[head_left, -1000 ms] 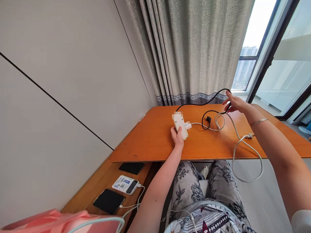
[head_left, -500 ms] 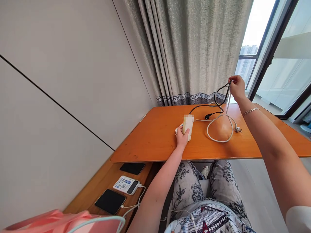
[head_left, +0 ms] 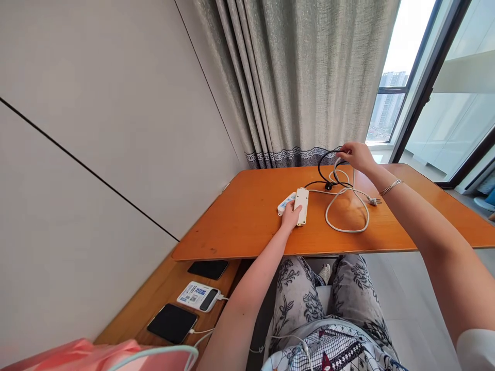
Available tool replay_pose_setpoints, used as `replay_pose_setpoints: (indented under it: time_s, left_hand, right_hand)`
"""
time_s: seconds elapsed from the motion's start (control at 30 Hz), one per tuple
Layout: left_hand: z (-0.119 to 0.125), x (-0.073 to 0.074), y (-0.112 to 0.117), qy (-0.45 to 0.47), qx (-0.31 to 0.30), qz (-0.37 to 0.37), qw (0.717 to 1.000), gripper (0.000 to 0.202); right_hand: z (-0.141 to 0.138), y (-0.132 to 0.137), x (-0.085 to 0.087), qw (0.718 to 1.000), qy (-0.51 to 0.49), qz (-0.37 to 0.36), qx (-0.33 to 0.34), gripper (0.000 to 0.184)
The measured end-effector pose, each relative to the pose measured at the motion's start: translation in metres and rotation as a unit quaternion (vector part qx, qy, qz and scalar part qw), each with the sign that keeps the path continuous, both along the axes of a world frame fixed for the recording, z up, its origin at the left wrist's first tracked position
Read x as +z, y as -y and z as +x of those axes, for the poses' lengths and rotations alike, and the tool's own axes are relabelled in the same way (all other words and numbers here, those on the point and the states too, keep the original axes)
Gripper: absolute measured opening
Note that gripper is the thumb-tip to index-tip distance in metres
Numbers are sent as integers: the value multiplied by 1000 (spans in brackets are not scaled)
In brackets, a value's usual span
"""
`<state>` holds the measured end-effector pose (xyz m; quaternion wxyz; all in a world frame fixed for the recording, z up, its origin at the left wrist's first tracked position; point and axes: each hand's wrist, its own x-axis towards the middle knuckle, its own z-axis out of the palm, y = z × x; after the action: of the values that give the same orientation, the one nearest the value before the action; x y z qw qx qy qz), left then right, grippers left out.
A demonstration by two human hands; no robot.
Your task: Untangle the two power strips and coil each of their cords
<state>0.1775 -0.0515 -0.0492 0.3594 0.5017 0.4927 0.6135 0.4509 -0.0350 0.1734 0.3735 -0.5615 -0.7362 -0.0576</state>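
Observation:
My left hand (head_left: 290, 217) rests on the near end of a cream power strip (head_left: 302, 204) that lies on the orange table (head_left: 247, 216), fingers closed over it. A white and blue adapter (head_left: 285, 203) sits against the strip's left side. My right hand (head_left: 356, 155) is over the far side of the table, fingers pinched on a looped black cable (head_left: 324, 166) together with the white cable. The white cable (head_left: 346, 211) forms a loop on the table and ends in a plug (head_left: 374, 201).
A grey curtain (head_left: 301, 77) hangs behind the table, with a window (head_left: 394, 98) to the right. On the lower wooden ledge lie two dark phones (head_left: 172, 323), (head_left: 209, 269) and a white power bank (head_left: 199, 296). A pink bag (head_left: 88, 355) is at the bottom left.
My right hand lifted the black and white cables up, then lowered them toward the table's far side. The white cable came off the table's edge and now lies coiled on top. The strip turned upright.

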Motion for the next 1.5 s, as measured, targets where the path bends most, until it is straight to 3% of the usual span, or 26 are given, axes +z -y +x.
replay_pose_setpoints:
  time_s: [0.17, 0.27, 0.33, 0.47, 0.57, 0.63, 0.7, 0.77, 0.9, 1.03, 1.27, 1.5]
  left_hand:
    - [-6, 10, -6, -112, -37, -72, 990, 37]
    - [-6, 26, -5, -165, -49, -79, 982, 40]
    - [2, 45, -2, -206, -61, -34, 976, 45]
    - [33, 101, 7, -210, -91, 181, 956, 62]
    - [56, 141, 10, -251, -149, 175, 940, 35]
    - [65, 157, 10, -306, -181, 142, 924, 16]
    - [68, 165, 9, -328, -188, 129, 917, 21]
    - [69, 168, 9, -304, -178, 130, 927, 25]
    - [69, 174, 8, -221, -158, 139, 952, 29]
    - [72, 189, 4, -147, -159, 166, 962, 30]
    - [79, 209, 4, 23, -221, 136, 966, 35]
    - [69, 222, 6, 149, -193, 135, 960, 32]
  right_hand:
    - [-2, 9, -7, 998, 25, -60, 22, 32]
    - [-4, 14, -13, 996, 15, -77, 48, 29]
    - [-7, 17, -18, 994, 12, -88, 68, 23]
    - [-19, 27, -28, 983, -2, -112, 148, 19]
    - [-25, 33, -40, 969, -38, -129, 208, 23]
    - [-24, 33, -52, 963, -86, -125, 223, 24]
    - [-20, 29, -65, 959, -147, -116, 214, 26]
    - [-14, 22, -80, 963, -176, -124, 162, 32]
    - [-7, 9, -109, 974, -119, -184, 60, 37]
    - [-7, 1, -130, 975, -47, -213, 54, 25]
    - [-13, -6, -143, 978, 35, -204, 34, 14]
    - [-14, -15, -149, 974, 35, -221, -23, 20]
